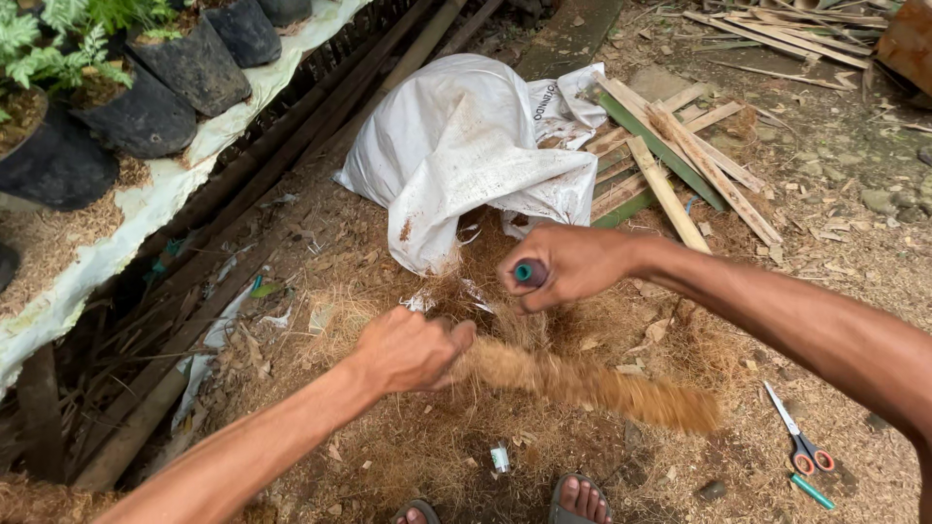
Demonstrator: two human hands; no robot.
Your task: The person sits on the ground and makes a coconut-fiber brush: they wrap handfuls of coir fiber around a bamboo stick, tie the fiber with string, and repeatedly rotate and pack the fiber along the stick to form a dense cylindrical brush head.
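My left hand (408, 347) is closed around one end of a long pole wrapped in brown coconut fibre (592, 383), which runs to the right and low over the ground. Above it, my right hand (563, 265) grips a small teal spool or handle (524, 273); whether a thread runs from it cannot be seen. Both hands hover over a heap of loose coconut fibre (505, 320) on the ground.
A white sack (456, 146) lies behind the heap, wooden slats (680, 165) to its right. Scissors (801, 442) and a green pen (811, 491) lie at lower right. Black plant pots (146, 107) stand on a bench at left. My sandalled toes (581, 497) show below.
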